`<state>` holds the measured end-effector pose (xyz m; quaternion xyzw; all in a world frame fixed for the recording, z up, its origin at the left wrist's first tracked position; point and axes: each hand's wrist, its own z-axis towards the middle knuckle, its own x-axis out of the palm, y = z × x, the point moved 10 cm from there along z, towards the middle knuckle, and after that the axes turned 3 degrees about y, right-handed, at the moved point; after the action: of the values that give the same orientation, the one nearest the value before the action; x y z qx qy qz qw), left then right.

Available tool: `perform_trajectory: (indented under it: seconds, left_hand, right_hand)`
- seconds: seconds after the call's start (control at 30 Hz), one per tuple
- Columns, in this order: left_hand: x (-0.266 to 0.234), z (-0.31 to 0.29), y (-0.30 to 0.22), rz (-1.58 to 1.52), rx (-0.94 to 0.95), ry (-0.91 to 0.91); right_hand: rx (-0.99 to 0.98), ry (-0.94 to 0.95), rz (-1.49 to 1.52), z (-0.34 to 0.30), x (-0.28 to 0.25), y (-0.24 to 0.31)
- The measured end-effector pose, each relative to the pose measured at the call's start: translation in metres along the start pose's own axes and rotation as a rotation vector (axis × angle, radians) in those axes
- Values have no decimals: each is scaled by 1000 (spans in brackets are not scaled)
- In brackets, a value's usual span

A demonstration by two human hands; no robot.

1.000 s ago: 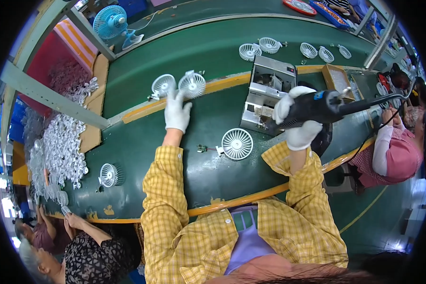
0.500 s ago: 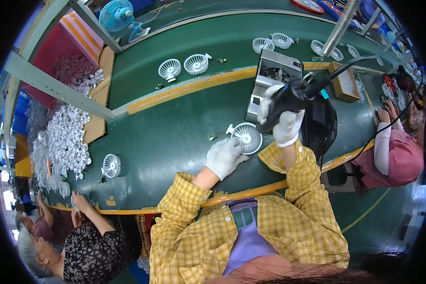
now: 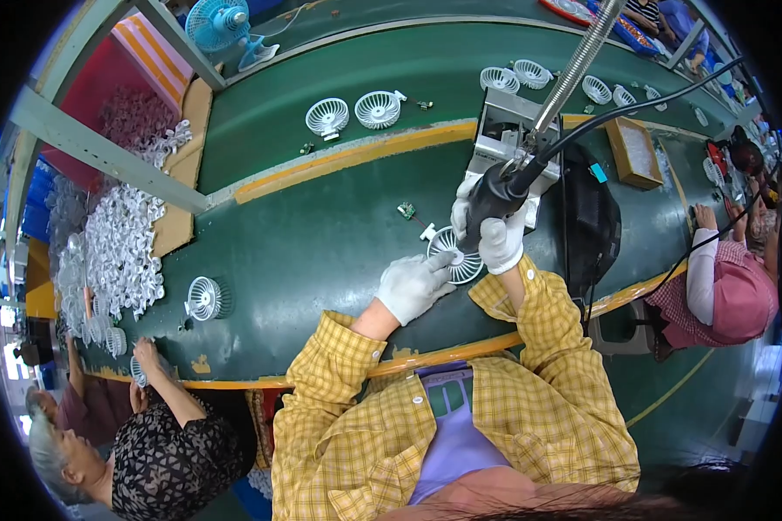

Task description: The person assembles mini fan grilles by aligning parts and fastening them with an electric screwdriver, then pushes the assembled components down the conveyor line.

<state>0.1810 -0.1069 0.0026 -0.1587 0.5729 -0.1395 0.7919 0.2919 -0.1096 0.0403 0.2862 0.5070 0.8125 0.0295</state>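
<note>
Blue fan [image 3: 217, 24]; pink-clad co-worker [image 3: 742, 300]

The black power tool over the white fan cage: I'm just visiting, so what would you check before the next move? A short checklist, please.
1. Right hand gripping the black power tool: ok, fingers wrapped around it.
2. Left hand at the white fan cage: ok, fingertips at its near side.
3. Tool's tip properly seated: cannot tell, too small and partly covered.
4. Left fingers well clear of the tip: not ok, I'd say; they look close.
5. Small circuit board away from the tool: ok, beyond the cage.
6. Black cable off the cage: ok, it runs up to the right.
</note>
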Motion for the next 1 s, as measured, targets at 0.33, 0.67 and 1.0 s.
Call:
perform_trajectory:
  seconds: [0.33, 0.67, 1.0]
  left_hand:
    - [8, 3, 0, 60, 0, 36]
    - [-6, -1, 16, -70, -139, -90]
    - [4, -1, 15, -21, -105, 3]
  right_hand:
    - [67, 46, 29, 1, 6, -8]
    - [-373, -116, -95, 18, -13, 97]
    - [-200, -79, -24, 7, 5, 60]
